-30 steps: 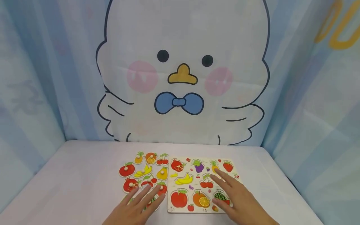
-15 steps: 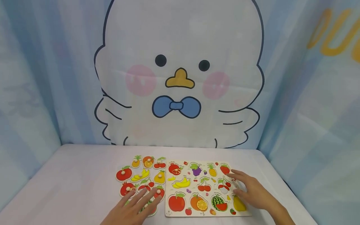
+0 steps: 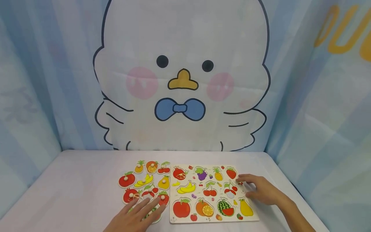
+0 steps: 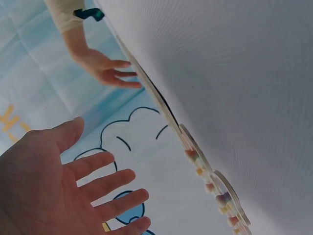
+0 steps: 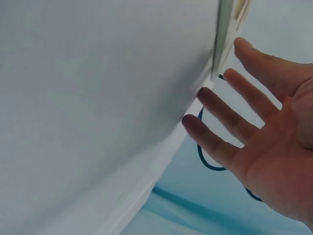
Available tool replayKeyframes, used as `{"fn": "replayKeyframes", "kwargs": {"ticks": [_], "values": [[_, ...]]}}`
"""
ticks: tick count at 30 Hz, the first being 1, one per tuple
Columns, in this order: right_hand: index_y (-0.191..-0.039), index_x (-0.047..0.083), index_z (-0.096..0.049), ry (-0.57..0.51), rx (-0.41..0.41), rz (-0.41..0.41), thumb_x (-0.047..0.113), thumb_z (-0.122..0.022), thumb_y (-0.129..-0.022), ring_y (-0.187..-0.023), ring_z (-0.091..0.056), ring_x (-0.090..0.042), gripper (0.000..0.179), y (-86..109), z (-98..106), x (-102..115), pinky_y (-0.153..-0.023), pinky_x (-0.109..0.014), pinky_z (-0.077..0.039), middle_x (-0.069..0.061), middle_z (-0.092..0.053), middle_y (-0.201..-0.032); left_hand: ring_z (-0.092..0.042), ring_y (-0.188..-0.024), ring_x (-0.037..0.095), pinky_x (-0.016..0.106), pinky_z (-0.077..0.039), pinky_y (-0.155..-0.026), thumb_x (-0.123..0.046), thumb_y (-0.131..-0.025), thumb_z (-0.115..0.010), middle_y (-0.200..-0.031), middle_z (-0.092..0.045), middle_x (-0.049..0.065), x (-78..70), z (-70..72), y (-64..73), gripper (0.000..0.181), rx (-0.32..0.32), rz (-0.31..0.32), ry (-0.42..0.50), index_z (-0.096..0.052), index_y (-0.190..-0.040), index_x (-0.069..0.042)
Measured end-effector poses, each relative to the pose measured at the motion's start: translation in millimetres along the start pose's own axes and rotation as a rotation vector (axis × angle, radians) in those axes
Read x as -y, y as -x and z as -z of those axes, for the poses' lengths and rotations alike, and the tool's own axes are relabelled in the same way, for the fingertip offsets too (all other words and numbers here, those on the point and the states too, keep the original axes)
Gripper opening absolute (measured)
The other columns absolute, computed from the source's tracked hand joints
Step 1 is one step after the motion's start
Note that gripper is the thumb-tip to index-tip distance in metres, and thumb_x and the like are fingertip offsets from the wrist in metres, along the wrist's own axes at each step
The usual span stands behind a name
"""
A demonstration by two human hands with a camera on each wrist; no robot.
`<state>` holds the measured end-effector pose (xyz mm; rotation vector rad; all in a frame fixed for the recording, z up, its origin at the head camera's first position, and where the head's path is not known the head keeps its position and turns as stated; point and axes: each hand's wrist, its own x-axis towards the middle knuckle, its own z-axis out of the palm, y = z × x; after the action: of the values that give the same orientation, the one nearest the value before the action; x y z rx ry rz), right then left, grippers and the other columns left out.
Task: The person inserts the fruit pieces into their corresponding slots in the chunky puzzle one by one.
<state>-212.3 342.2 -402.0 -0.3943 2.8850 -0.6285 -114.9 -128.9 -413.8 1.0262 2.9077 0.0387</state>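
Note:
A flat fruit puzzle board (image 3: 200, 203) lies on the table, with fruit-shaped recesses showing a pomegranate, grapes, bananas, a watermelon, a pear and others. Left of it, several loose knobbed puzzle pieces (image 3: 144, 181) lie grouped. My left hand (image 3: 134, 216) hovers over the nearest pieces with spread fingers, partly covering the watermelon piece (image 3: 151, 211). In the left wrist view that hand (image 4: 78, 183) holds nothing, and the knobs (image 4: 222, 198) show edge-on. My right hand (image 3: 265, 190) is at the board's right edge, its relaxed fingers (image 5: 222, 115) apart and holding nothing.
The white table (image 3: 72, 193) stretches out on both sides of the puzzle. Behind it hangs a curtain (image 3: 185, 135) printed with a white cartoon bird in a blue bow tie. Pale blue curtains (image 3: 324, 135) close off the sides.
My right hand has moved right, from over the board to its right edge, uncovering the watermelon and pear recesses. My left hand stays nearly in place. The head view has shifted slightly.

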Motion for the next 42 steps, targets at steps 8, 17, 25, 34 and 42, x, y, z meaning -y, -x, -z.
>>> {"fn": "replayKeyframes", "kwargs": {"ticks": [8,17,25,34,42], "values": [[-0.128,0.017,-0.072,0.031,0.014,0.024,0.007,-0.083,-0.084,-0.133,-0.056,-0.045,0.047,-3.1,1.4,2.7,-0.108,-0.067,-0.043,-0.014,-0.064,-0.143,-0.053,-0.141,0.022,0.057,-0.046,-0.112,-0.085,-0.085,-0.040,-0.157,-0.052,-0.007,1.9,-0.6,-1.1,0.087,0.012,-0.009,-0.022,-0.047,-0.154,-0.033],[-0.127,0.018,-0.073,0.057,0.006,0.019,0.006,-0.083,-0.084,-0.133,-0.055,-0.044,0.045,-3.6,0.4,2.6,-0.109,-0.068,-0.042,-0.013,-0.065,-0.141,-0.056,-0.134,0.021,0.055,-0.049,-0.109,-0.083,-0.086,-0.045,-0.150,-0.057,-0.005,2.2,3.5,0.4,0.082,0.011,0.022,0.060,-0.050,-0.151,-0.033],[-0.126,0.019,-0.073,0.071,0.002,-0.006,0.007,-0.084,-0.083,-0.134,-0.054,-0.045,0.046,-3.7,-1.5,1.9,-0.107,-0.069,-0.043,-0.013,-0.064,-0.141,-0.063,-0.125,0.026,0.056,-0.054,-0.102,-0.054,-0.091,-0.073,-0.139,-0.066,-0.003,7.2,14.4,-0.9,0.058,-0.046,0.142,0.160,-0.062,-0.142,-0.030],[-0.126,0.018,-0.073,0.057,0.001,0.036,0.006,-0.084,-0.083,-0.132,-0.056,-0.044,0.046,-4.3,-2.4,0.1,-0.108,-0.068,-0.043,-0.013,-0.065,-0.140,-0.068,-0.116,0.025,0.058,-0.056,-0.096,-0.044,-0.088,-0.080,-0.128,-0.071,-0.003,23.2,29.9,-6.1,0.044,-0.088,0.295,0.364,-0.071,-0.128,-0.028],[-0.125,0.021,-0.074,0.055,-0.004,-0.013,0.006,-0.084,-0.083,-0.134,-0.055,-0.043,0.046,-5.1,-4.1,0.4,-0.109,-0.067,-0.043,-0.011,-0.065,-0.141,-0.069,-0.098,0.012,0.047,-0.060,-0.087,-0.025,-0.086,-0.085,-0.110,-0.074,-0.011,50.9,36.8,-15.6,0.035,-0.163,0.442,0.513,-0.074,-0.119,-0.028]]}}
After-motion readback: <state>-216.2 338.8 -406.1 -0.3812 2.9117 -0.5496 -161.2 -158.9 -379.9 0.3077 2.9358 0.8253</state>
